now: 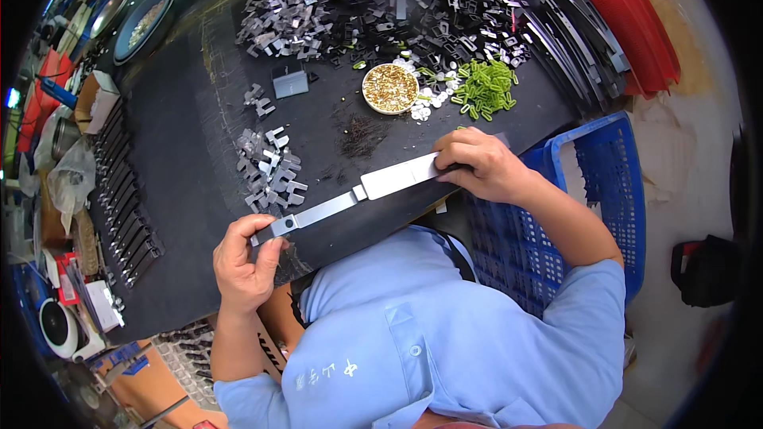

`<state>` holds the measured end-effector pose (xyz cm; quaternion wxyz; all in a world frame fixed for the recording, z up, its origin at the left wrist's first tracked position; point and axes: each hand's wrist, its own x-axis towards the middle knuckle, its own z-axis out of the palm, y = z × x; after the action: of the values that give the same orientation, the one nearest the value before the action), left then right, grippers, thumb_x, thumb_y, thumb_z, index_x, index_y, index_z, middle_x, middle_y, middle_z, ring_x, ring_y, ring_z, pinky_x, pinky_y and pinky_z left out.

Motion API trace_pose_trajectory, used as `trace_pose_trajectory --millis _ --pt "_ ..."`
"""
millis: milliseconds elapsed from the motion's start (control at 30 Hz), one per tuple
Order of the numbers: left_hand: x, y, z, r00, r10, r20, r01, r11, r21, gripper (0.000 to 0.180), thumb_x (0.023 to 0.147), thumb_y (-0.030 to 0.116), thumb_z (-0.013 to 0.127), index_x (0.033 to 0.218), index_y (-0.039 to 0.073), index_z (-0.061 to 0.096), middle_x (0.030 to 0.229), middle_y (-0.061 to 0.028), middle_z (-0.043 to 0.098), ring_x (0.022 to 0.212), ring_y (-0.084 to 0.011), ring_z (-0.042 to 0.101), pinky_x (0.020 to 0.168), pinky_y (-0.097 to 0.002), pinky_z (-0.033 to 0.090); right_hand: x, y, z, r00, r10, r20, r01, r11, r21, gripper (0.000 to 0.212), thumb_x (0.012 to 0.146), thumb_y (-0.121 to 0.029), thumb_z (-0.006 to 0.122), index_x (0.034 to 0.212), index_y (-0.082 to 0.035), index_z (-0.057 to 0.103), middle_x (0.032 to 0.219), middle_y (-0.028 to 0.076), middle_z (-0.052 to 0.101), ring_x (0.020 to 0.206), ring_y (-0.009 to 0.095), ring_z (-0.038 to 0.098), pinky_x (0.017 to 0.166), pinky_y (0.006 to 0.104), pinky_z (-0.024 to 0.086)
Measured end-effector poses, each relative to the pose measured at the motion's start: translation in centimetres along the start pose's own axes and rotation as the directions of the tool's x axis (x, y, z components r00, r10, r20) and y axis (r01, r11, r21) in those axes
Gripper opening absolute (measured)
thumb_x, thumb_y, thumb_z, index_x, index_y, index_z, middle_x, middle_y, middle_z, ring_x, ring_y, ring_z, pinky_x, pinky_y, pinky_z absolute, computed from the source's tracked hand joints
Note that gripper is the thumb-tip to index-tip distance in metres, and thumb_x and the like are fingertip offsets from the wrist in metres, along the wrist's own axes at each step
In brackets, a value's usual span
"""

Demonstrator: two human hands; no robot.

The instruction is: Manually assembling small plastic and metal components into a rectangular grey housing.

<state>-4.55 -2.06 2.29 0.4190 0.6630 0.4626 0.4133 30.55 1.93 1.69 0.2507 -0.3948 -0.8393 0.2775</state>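
A big black table (183, 191) holds lots of small parts, and a round dish of gold bits (389, 88) sits near its middle. Just to the right of the dish lie white rings (430, 100) and a heap of green pieces (486, 87), behind the dish are big piles of grey and black metal clips (373, 8), and to its left is a smaller bunch of grey clips (270, 171). In front of the dish a long metal strip (358, 191) lies across the table's near edge, and far to the left a row of black bars (127, 206) lines the table's side.
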Motion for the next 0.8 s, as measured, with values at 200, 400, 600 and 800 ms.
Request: trace_pose_trajectory --millis 200,400,600,800 --pt "0.3 0.2 -0.5 0.992 0.017 0.124 -0.019 1.0 0.012 0.016 0.086 0.001 0.058 0.1 -0.004 0.053 0.089 -0.0101 0.061 0.069 -0.0121 0.06 0.063 -0.0231 0.05 -0.4 -0.9 1.0 1.0 0.017 0.026 -0.019 0.998 0.065 0.018 0.072 -0.007 0.069 0.086 -0.009 0.057 0.087 0.004 0.059 0.086 0.024 0.058 0.075 0.0355 0.043" --pt "0.5 0.7 -1.4 0.992 -0.015 0.128 -0.011 0.98 0.199 0.017 0.078 0.004 0.065 0.093 0.0 0.058 0.077 -0.0098 0.064 0.063 -0.0162 0.063 0.057 -0.0257 0.048 -0.4 -1.2 2.8 0.998 0.05 0.027 -0.052 0.995 0.089 0.018 0.073 -0.01 0.07 0.085 -0.009 0.056 0.088 0.004 0.06 0.085 0.026 0.058 0.078 0.0359 0.044" --pt "0.3 2.7 -0.6 0.997 0.061 0.047 -0.071 0.956 0.285 0.019 0.073 -0.001 0.066 0.091 0.0 0.058 0.077 -0.0119 0.063 0.061 -0.0219 0.063 0.057 -0.0288 0.048 -0.2 -2.0 3.0 0.982 0.188 0.001 -0.182 0.954 0.239 0.03 0.071 -0.009 0.072 0.093 -0.008 0.053 0.092 0.007 0.062 0.085 0.027 0.059 0.078 0.0364 0.044" --pt "0.7 2.1 -0.2 0.99 0.086 0.11 -0.111 0.961 0.253 0.023 0.071 -0.002 0.069 0.091 0.0 0.059 0.077 -0.0124 0.063 0.061 -0.0213 0.063 0.055 -0.0275 0.048 3.8 -5.0 5.2 0.988 -0.123 -0.09 0.132 0.986 0.106 0.05 0.064 -0.007 0.072 0.111 -0.009 0.054 0.092 0.007 0.06 0.083 0.027 0.058 0.076 0.0367 0.045"
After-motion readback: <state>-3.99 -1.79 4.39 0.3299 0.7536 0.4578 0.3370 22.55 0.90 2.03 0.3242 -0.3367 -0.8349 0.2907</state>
